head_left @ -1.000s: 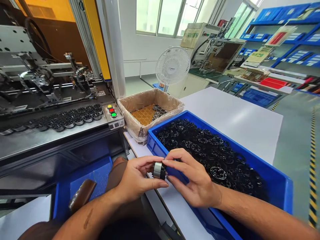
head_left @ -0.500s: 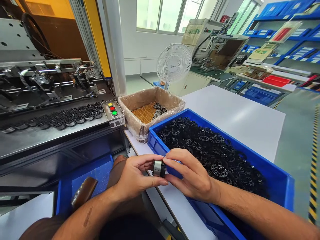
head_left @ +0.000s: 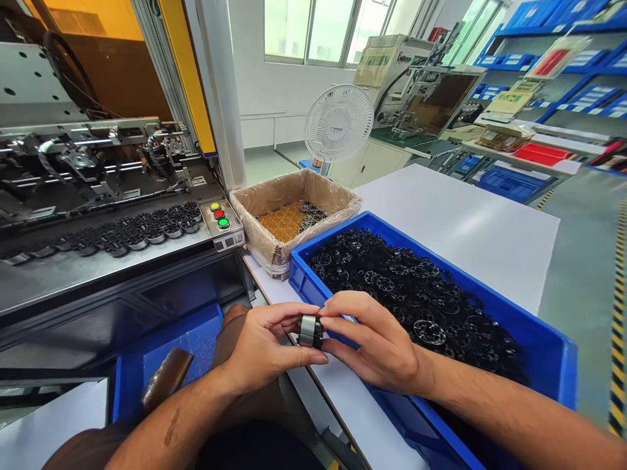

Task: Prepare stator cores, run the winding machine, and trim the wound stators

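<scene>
Presumably to steady it from both sides, left hand (head_left: 267, 346) fingers curl part-open around the metal-banded ring (head_left: 308, 331) while right hand (head_left: 379, 346) fingers pinch its right side, above the worktop's (head_left: 365, 421) near edge, beside the blue bin (head_left: 567, 378).

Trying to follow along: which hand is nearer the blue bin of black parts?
Right. The right hand is by the near side of the blue bin; the left hand is farther left.

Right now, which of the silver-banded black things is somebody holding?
The banded part in the left hand, the right hand at its edge; the others sit on the metal ledge.
</scene>
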